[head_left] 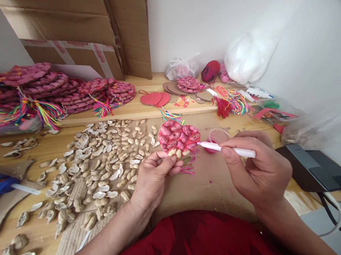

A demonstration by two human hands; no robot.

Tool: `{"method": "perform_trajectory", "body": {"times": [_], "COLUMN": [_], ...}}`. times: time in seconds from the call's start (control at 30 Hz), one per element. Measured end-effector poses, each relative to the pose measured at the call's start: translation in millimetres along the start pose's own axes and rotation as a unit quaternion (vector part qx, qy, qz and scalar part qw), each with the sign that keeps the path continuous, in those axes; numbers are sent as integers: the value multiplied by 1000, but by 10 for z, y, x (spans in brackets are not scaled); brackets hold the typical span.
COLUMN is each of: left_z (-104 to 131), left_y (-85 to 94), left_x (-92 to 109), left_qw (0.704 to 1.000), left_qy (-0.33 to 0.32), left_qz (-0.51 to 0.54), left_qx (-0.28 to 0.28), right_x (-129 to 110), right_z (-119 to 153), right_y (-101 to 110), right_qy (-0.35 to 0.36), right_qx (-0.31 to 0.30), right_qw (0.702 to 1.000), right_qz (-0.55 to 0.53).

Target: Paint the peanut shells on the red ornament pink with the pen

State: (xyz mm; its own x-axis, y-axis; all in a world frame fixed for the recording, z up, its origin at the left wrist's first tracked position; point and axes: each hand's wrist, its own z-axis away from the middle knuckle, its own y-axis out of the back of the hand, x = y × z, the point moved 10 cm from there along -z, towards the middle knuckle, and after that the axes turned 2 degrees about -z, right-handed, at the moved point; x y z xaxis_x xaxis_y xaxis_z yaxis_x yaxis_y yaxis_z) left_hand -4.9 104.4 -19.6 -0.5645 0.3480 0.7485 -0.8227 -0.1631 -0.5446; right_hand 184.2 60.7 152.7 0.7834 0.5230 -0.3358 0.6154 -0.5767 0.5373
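My left hand (157, 172) pinches the lower edge of a red disc (179, 136) covered with peanut shells. Most of its shells are pink, while a few along the bottom are plain tan. Between the thumb and fingers of my right hand (254, 161) is a white pen (242, 151), its tip touching or very near the disc's right edge. Behind the pen stands a small clear cup (219, 135) with dark pink liquid. Pink and green strands (187, 167) show below the disc, next to my left fingertips.
Many loose peanut shells (104, 165) cover the table's left side. A blue glue gun (3, 185) lies far left. Stacked pink shell discs (39, 86), red discs (154, 99), colourful tassels (238, 103) and plastic bags (248, 58) line the back. A black device (315, 169) is at right.
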Motion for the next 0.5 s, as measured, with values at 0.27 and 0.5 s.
{"method": "perform_trajectory", "body": {"times": [0.27,0.5], "left_z": [-5,-4], "left_y": [15,14], "left_x": [-19,-34], "left_qw": [1000,999], "left_qy": [16,25], "left_qz": [22,28], "left_qx": [1,-1], "right_x": [47,53], "right_z": [-14,-11], "right_y": [-22,-3], "right_qy": [-27,-28], "right_qx": [-3,3], "right_qw": [999,999], "right_qz": [-35,-41]}}
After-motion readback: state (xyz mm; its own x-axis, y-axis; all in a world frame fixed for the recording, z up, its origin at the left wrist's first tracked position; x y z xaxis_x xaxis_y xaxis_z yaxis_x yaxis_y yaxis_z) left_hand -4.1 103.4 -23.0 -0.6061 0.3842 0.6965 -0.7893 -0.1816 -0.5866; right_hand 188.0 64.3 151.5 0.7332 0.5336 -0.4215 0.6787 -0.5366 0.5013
